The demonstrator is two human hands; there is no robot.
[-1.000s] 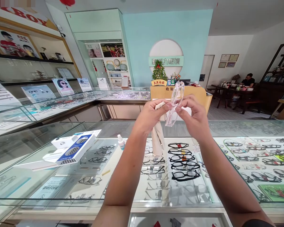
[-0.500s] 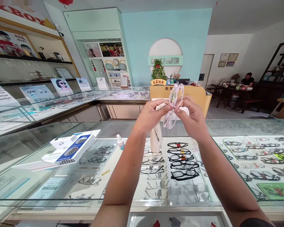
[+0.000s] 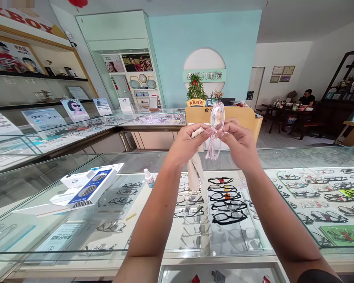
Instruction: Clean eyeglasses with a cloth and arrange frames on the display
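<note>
A pair of clear, pinkish glasses (image 3: 215, 147) is held up above the glass counter, turned on end with one lens over the other. My left hand (image 3: 185, 144) pinches its middle from the left and also holds a cream cloth (image 3: 195, 169) that hangs down below the palm. From the right, my right hand (image 3: 239, 143) grips the glasses near the bridge between thumb and fingers. Below the hands, several dark-framed glasses (image 3: 228, 205) lie in a column inside the case.
A small white spray bottle (image 3: 149, 178) stands on the counter left of my forearm. Farther left lies a white and blue box (image 3: 91, 189). More glasses fill the right side of the case. A person (image 3: 307, 98) sits at a far table.
The glasses have turned slightly, so their lenses appear narrower and more edge-on. Both hands keep their hold, and the view has shifted a little.
</note>
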